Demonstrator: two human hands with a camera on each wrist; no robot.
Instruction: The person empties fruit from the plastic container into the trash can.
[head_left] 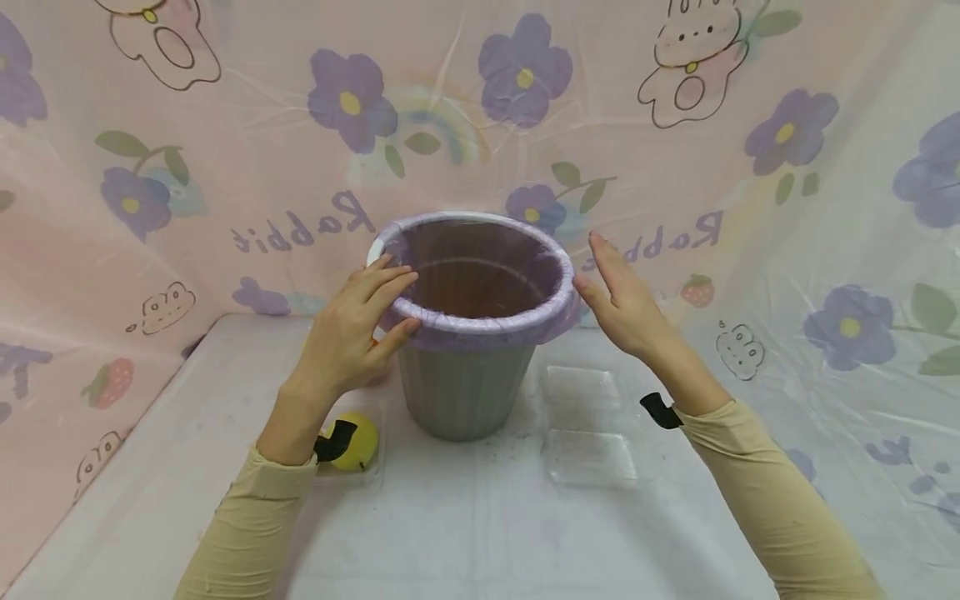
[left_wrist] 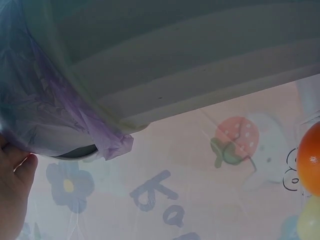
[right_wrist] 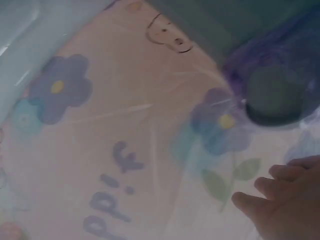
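Observation:
A grey trash bin [head_left: 465, 392] stands upright on the table, lined with a thin purple trash bag [head_left: 551, 327] folded outward over its rim. My left hand [head_left: 347, 321] rests at the left side of the rim, fingers reaching over the edge and thumb along the outside. Bare white rim shows just beyond those fingers. In the left wrist view a loose flap of the bag [left_wrist: 117, 145] hangs off the rim. On the other side, my right hand [head_left: 626, 304] has its fingers extended, fingertips close beside the rim and holding nothing.
Left of the bin, a yellow-green fruit [head_left: 358, 443] sits in a clear plastic tray [head_left: 381, 467], partly behind my wrist. An orange fruit [left_wrist: 311, 159] shows in the left wrist view. Two clear plastic trays [head_left: 588, 457] lie right of the bin. A printed curtain [head_left: 435, 50] hangs behind.

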